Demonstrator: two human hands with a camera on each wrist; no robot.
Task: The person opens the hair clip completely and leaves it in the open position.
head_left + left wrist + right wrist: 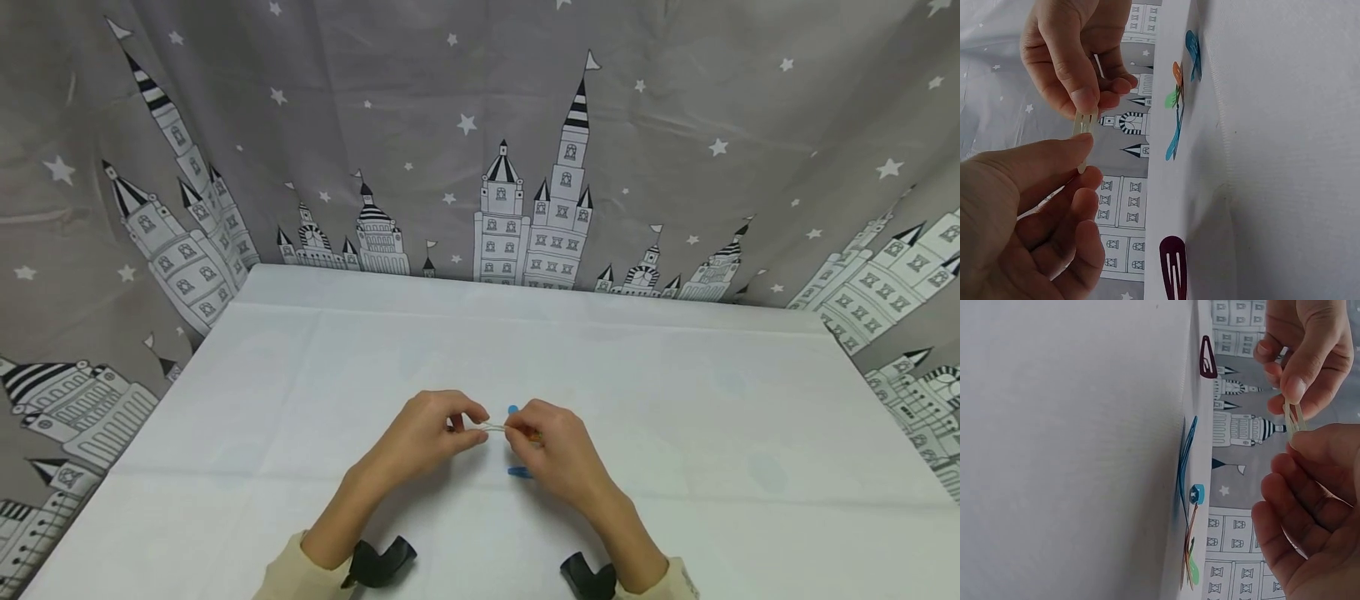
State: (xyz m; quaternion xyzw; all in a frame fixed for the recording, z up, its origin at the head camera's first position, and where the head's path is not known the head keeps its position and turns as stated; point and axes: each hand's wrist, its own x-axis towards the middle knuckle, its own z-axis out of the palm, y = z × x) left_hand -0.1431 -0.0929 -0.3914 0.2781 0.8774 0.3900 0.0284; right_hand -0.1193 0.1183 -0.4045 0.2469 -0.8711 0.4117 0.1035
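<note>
A pale yellow snap hair clip [492, 427] is stretched between both hands, held above the white tabletop. One end is pinched by thumb and fingers of my left hand [429, 432]. The other end sits in a pinch of my right hand [561, 454]. In the left wrist view the slotted frame of the pale clip [1086, 120] shows between the two thumbs. Below the right hand lie blue clips [519, 472], an orange clip [535, 436] and a green clip [1171, 99]. A dark purple clip [1174, 265] lies on the left hand's side, mostly hidden in the head view.
A white cloth [675, 400] with fold lines covers the table. Behind it hangs a grey curtain [420, 100] printed with castles and stars. Black straps [381, 562] sit at both wrists, near the cream sleeves [303, 575].
</note>
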